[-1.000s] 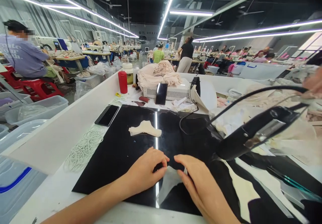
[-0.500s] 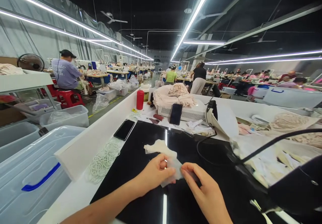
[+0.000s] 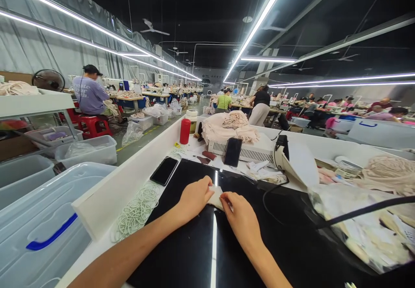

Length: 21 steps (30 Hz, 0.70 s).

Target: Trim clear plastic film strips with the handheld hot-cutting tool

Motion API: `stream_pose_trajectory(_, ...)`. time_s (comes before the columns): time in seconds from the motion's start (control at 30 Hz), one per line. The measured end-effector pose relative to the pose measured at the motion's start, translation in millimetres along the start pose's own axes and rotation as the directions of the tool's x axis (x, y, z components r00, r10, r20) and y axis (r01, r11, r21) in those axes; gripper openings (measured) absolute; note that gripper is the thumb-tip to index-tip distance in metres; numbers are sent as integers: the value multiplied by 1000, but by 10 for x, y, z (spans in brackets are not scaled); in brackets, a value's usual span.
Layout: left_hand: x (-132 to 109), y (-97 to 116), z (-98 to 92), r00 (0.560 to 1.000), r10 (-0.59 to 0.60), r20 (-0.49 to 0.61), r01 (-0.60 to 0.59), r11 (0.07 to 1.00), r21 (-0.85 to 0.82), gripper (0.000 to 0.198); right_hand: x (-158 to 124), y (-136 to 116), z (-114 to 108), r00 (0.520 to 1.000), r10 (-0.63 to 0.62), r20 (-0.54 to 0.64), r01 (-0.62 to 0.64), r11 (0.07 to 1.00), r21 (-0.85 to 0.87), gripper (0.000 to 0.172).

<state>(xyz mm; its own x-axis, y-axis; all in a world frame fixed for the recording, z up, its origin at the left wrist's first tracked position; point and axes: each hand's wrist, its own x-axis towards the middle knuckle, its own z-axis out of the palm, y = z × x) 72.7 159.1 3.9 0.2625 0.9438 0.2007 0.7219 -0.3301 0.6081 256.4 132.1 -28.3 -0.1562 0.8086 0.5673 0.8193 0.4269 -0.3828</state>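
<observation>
A small piece of white fabric (image 3: pixel 215 198) lies low over the glossy black work surface (image 3: pixel 181 253), between my two hands. My left hand (image 3: pixel 195 196) has its thumb and fingers closed at the fabric's left edge. At the right edge, my right hand (image 3: pixel 240 215) pinches the fabric between thumb and fingertips. Part of the piece is covered by my fingers, so I cannot tell how many layers it has.
Pale green elastic loops (image 3: pixel 138 212) and a phone (image 3: pixel 164 171) lie left. A second phone (image 3: pixel 232 152) leans on a white box bearing beige fabric. A red bottle (image 3: pixel 184 131) stands behind. A black cable (image 3: pixel 363 214) crosses the right side above white scraps.
Both hands have moved forward with the thin translucent piece, to where the white fabric lay. The view has shifted slightly, and my hands now cover much of that fabric.
</observation>
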Motion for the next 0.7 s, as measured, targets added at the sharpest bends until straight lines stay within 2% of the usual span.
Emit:
stream_pose_trajectory(0.2, 66, 0, 120, 998, 47, 51, -59, 959, 276, 18, -22, 71, 140, 998, -57, -2, 57, 988, -147, 32)
stream_pose_trajectory(0.4, 65, -92, 196, 996, 81, 35, -88, 917, 388, 13, -52, 24, 152, 996, -86, -37, 78, 981, -177, 26)
stream_pose_trajectory(0.57, 33, -100, 129, 990, 140, -14, -123, 910, 396, 10, -259, -182, -152, 983, -183, 12, 184, 980, -73, 18)
stream_pose_trajectory(0.63, -7, -57, 85, 984, 176, -29, -151, 909, 389, 10, -461, -223, -317, 968, -245, 61, 247, 969, -16, 16)
stream_pose_trajectory(0.7, -69, 5, 59, 975, 221, -29, -194, 907, 374, 11, -727, -190, -466, 951, -292, 105, 288, 956, 48, 22)
